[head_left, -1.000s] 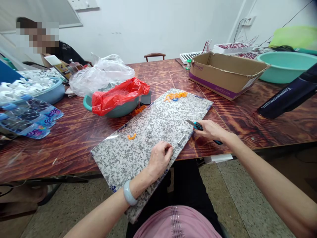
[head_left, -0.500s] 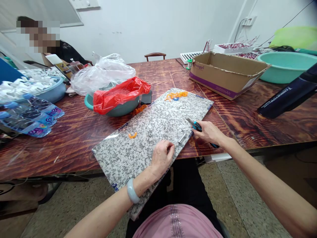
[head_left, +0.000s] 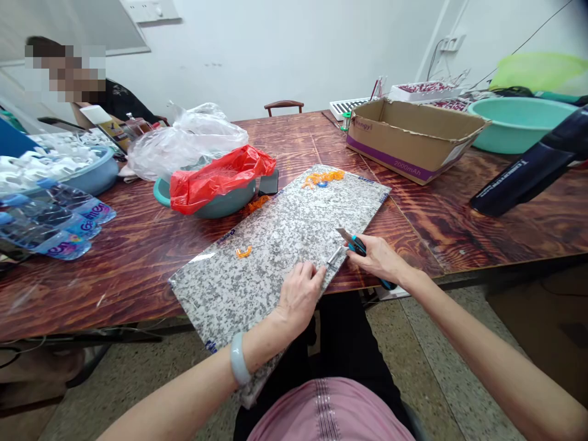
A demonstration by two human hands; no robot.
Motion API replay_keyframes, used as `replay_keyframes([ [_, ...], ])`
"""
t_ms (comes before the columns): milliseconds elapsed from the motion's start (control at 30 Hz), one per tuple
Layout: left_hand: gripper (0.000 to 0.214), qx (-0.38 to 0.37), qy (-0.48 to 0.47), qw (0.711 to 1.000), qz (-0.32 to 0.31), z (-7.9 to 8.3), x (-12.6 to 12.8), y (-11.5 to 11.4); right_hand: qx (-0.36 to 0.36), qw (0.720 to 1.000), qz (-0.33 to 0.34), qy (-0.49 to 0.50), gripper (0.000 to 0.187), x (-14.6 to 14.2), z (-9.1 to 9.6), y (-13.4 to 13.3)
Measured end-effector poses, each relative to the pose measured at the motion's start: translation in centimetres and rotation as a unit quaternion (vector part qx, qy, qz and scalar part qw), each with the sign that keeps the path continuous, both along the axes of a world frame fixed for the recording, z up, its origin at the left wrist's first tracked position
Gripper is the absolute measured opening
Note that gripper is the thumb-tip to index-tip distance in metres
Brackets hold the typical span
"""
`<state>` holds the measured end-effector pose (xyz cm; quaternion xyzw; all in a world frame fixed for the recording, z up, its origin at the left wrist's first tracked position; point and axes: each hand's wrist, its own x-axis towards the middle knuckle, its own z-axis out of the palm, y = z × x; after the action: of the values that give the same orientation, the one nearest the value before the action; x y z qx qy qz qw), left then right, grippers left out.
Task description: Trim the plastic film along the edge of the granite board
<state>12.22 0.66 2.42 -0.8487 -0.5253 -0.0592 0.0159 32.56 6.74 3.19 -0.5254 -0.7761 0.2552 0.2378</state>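
My left hand [head_left: 299, 297] rests on a speckled granite slab [head_left: 271, 269], its fingertips beside a short metal tube [head_left: 335, 257]. I cannot tell whether they touch it. My right hand [head_left: 377, 258] grips a teal-handled cutter [head_left: 361, 246], whose dark blade points left over the slab's near edge. A small orange piece [head_left: 244, 252] lies on the slab's middle. At the far end sits an orange tangle [head_left: 323, 178] with a bit of blue [head_left: 322, 184] under it.
A red plastic bag [head_left: 220, 179] lies in a teal basin [head_left: 225, 205] beyond the slab, beside a clear bag [head_left: 188, 144] and a black phone [head_left: 269, 182]. A cardboard box [head_left: 411, 141] and a large teal basin [head_left: 519, 125] stand at the back right. A person [head_left: 124, 101] sits at the far left.
My left hand has slid up the slab towards the metal tube. My right hand and the cutter have moved slightly left, closer to the tube.
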Motion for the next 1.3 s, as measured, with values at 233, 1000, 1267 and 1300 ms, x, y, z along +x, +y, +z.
replay_keyframes([
  [233,0.021,-0.068,-0.091,0.993,0.013,0.1,-0.2,0.8,-0.053,0.995,-0.019,0.077,0.018,0.0,-1.0,-0.8],
  [1000,0.021,0.04,0.012,0.999,0.004,-0.4,1.0,2.0,-0.117,0.977,-0.032,0.173,0.029,-0.1,-2.1,-1.1],
  [1267,0.022,-0.04,-0.075,0.996,-0.001,0.1,0.3,1.5,-0.138,0.972,-0.03,0.188,0.032,-0.1,-2.4,-1.2],
  [1300,0.021,-0.046,-0.088,0.995,0.005,0.1,0.4,1.6,-0.14,0.971,-0.03,0.19,0.031,-0.1,-2.4,-1.2],
])
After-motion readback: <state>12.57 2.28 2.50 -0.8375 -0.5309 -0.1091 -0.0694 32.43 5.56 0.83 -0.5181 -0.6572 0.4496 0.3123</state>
